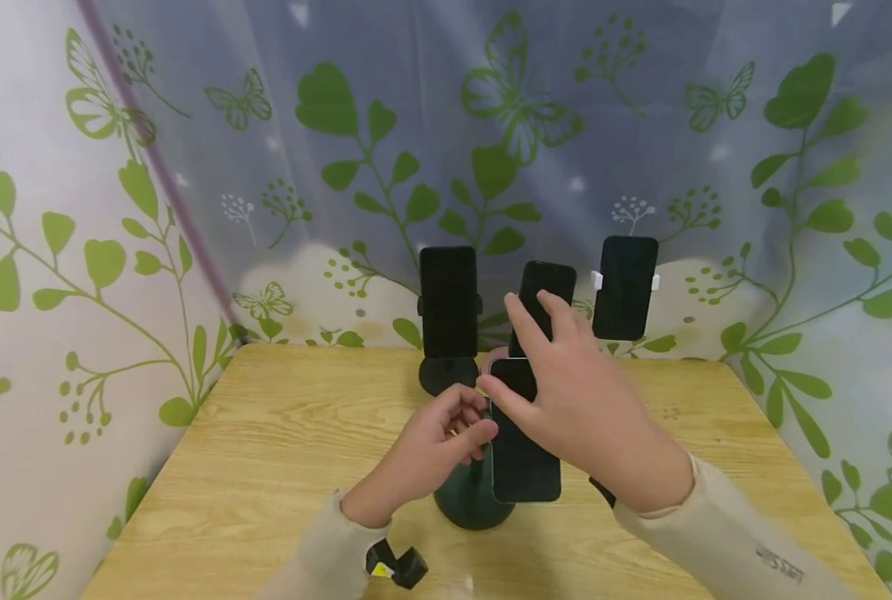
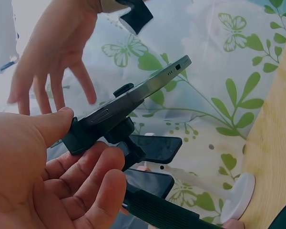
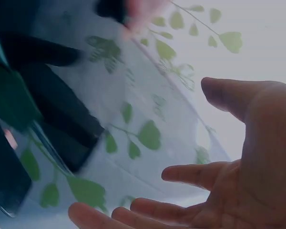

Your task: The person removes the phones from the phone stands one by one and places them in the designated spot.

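"What did you hold?"

"My left hand (image 1: 433,443) pinched the clamp (image 2: 81,138) gripping a phone (image 1: 524,467) on the green stand (image 1: 463,508); my right hand (image 1: 588,396), spread, hung just apart."

"Beyond?"

"Three more phones (image 1: 448,300) stood before the curtain (image 1: 416,33)."

Dark-screened phone (image 1: 524,467), pale-edged, tilted, mounted on a dark green stand (image 1: 476,507), on a wooden table (image 1: 288,450)

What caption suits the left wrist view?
Left hand pinching the dark clamp that holds a phone, right hand spread behind it.

A leaf-patterned curtain (image 1: 431,167) hangs behind a wooden table (image 1: 303,425).
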The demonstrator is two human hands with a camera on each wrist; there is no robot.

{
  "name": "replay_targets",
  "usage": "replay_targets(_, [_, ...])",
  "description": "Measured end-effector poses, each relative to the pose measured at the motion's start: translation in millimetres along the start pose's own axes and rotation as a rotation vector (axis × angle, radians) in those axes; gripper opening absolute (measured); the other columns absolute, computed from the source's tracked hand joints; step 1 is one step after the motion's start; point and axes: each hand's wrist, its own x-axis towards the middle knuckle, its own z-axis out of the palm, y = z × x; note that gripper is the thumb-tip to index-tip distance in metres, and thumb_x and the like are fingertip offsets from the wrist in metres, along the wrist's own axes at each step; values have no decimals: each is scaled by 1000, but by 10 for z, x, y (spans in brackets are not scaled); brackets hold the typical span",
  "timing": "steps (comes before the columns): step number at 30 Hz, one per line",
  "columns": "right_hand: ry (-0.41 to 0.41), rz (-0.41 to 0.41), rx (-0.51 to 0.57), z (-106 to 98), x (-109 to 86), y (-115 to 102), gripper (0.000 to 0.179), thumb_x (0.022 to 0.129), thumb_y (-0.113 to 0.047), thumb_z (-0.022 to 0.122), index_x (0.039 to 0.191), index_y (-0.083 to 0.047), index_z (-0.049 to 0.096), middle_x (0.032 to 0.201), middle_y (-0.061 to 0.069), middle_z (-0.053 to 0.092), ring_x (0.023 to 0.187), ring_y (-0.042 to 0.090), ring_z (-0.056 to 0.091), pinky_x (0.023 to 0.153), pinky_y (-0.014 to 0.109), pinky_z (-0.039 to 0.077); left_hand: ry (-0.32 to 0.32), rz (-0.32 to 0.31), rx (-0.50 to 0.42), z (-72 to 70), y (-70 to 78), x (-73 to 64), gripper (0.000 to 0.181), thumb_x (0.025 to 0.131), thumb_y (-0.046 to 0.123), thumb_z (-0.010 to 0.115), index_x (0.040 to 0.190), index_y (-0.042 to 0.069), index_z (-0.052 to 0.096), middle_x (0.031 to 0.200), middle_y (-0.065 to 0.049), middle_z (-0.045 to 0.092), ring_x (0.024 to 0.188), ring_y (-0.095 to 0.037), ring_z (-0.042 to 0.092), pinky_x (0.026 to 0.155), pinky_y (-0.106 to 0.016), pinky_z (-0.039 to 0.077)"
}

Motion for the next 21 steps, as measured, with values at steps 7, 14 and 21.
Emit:
replay_targets(7, [-75,-13,-97,278,137,33,92,93,-55,73,160,-6,35,153,31,40,125,51,55,48,34,52,1,27,-36,16,-52,5,30,105,23,64,130,8,58,99,-9,65,75,-22,67,69,-33,60])
replay_targets(14, [-116,-42,-238,417,122,36,74,100,-55,62,148,1,50,138,30,52,95,42,64,49,36,50,7,28,-51,9,-51,-8,31,104,24,65,130,10,58,99,-9,66,73,-17,66,68,-34,60])
replay_targets(21, [8,-172,-253,466,119,35,41,101,-44,66,114,-5,64,93,12,56,70,25,48,45,28,40,1,45,-67,-11,-68,-2,25,104,25,65,125,11,60,97,-9,67,72,-17,66,67,-34,59])
